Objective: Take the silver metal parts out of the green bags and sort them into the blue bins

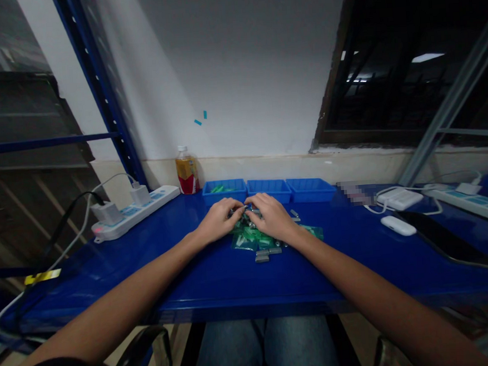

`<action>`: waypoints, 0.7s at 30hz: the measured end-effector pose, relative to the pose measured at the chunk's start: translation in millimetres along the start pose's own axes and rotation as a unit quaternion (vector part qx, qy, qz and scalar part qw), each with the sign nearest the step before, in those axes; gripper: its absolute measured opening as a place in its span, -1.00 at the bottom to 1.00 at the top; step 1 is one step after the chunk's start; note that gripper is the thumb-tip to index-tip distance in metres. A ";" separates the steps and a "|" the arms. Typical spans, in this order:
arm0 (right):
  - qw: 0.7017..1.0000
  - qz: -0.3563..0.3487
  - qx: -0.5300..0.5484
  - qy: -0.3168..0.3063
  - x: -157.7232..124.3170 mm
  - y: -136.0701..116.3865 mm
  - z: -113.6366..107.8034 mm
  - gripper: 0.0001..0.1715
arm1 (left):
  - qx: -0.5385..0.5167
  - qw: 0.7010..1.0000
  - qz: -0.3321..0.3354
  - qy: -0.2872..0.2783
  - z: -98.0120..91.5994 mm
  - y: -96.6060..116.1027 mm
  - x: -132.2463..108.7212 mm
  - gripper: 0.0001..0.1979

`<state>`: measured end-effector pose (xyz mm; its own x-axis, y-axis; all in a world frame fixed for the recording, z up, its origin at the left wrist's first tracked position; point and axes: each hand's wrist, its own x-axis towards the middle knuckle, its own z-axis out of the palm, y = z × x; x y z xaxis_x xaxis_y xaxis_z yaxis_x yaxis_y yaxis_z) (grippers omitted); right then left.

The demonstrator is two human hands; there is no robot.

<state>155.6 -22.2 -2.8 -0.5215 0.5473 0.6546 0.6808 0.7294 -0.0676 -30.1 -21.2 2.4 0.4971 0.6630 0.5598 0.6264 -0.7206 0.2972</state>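
My left hand (221,219) and my right hand (272,217) come together over a pile in the middle of the blue table. The fingers of both are bent inward, with small shiny metal pieces between and beneath them. What each hand grips is too small and too covered to name. Under and in front of them lie green clear plastic bags (250,238) with small pale pieces in them. Nearer me are several grey metal blocks (262,256). A few more metal pieces (295,215) rest just beyond my right hand.
Three blue trays stand behind my hands: the left tray (225,197) holds green pieces. A drink bottle (187,171) and a power strip (157,199) are at left. On the right lie a phone (448,240), a white case (398,226), a white charger (399,199) and cables.
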 end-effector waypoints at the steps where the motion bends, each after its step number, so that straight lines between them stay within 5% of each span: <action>1: 1.000 -0.005 -0.004 -0.001 0.0 -0.1 -0.2 -0.78 | -0.002 1.000 0.004 -0.004 0.6 -0.3 -0.1 -0.69; 7: 1.000 -0.015 -0.002 -0.008 0.5 1.0 0.8 -0.86 | -0.008 0.999 0.000 -0.031 3.5 -1.8 -1.6 -0.67; 21: 0.999 0.031 0.031 0.029 0.7 -0.3 3.2 -0.78 | -0.017 0.999 0.020 0.034 2.6 0.5 -2.0 -0.81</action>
<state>153.4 -20.8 -4.7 -0.4474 0.5691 0.6899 0.6773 0.7194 -0.1542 -29.3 -22.3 -0.5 0.4794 0.6189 0.6222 0.5859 -0.7535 0.2981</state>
